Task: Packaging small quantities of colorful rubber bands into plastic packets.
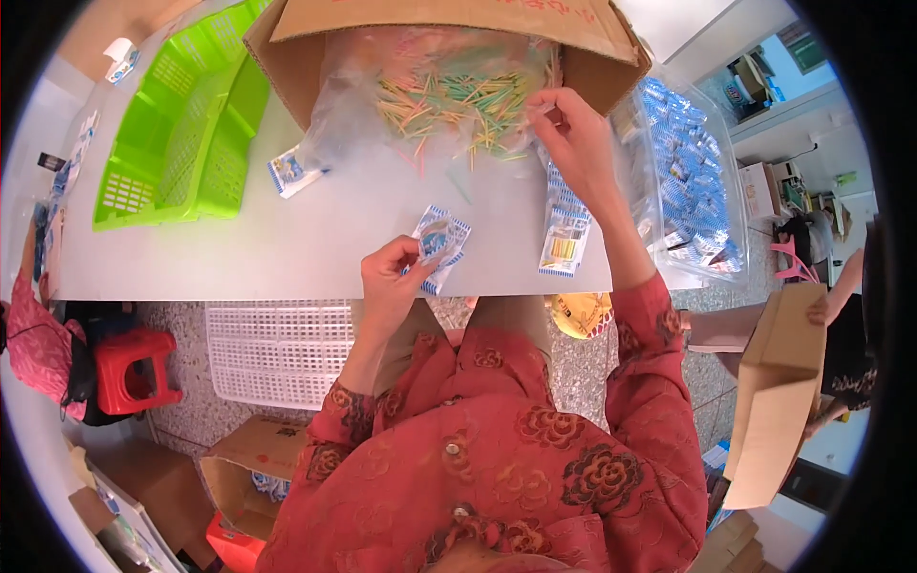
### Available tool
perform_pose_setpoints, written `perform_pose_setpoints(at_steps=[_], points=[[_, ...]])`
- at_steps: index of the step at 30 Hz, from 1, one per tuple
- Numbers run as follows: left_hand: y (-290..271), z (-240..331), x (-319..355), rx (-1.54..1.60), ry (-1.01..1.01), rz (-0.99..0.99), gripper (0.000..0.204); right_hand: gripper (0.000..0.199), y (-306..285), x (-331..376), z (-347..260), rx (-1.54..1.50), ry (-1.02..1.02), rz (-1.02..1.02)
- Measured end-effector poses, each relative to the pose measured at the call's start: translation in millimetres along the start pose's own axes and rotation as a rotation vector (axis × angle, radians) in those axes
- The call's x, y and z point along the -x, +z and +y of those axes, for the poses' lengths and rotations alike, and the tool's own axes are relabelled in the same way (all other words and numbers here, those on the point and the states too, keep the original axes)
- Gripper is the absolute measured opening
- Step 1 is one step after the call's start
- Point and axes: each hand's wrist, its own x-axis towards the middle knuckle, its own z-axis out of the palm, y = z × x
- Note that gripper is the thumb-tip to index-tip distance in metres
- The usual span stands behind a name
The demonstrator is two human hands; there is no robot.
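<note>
My left hand [392, 275] pinches a small blue-and-white packet [442, 241] above the near part of the table; its upper end looks open. My right hand [576, 143] is raised at the right side of a clear plastic bag [344, 124]. Its thumb and forefinger are pressed together, and what they hold, if anything, is too small to tell. Thin pink, green and yellow sticks [458, 103] lie heaped in the bag's mouth, inside a tipped cardboard box [458, 21]. Below my right forearm lie striped blue-and-white packets [565, 239].
A green basket [177, 129] stands at the left, with another packet [293, 172] near it. A clear bin [740, 224] full of blue packets stands at the right. Beneath the table edge is a white crate [277, 353]. At far right another person holds a cardboard box [778, 392].
</note>
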Motion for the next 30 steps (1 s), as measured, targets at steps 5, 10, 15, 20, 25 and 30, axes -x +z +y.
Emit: perform_pose_setpoints(at_steps=[5,10,15,20,25,30], points=[[-6.1,-4.7,0.6,0.008,0.008,0.007,0.006,0.020,15.5,-32.9,87.3,0.375,-0.031,-0.092],[-10.3,-4.0,-0.2,0.006,-0.029,0.017,0.006,0.029,46.6,-47.6,116.6,0.786,-0.183,-0.365],[-14.3,-5.7,-3.1,0.016,-0.028,-0.003,0.007,0.036,61.8,-56.1,129.6,0.914,-0.341,-0.465],[-16.3,-7.8,-4.4,0.024,-0.029,-0.004,0.008,0.033,73.9,-58.9,121.2,1.099,-0.497,-0.540],[-19.5,-12.5,-4.8,0.012,-0.059,-0.055,0.032,0.036,81.8,-55.0,121.6,1.165,-0.504,-0.555],[-19.6,-10.8,-4.5,0.035,-0.047,-0.045,0.033,0.040,88.8,-50.6,116.1,1.222,-0.467,-0.538]])
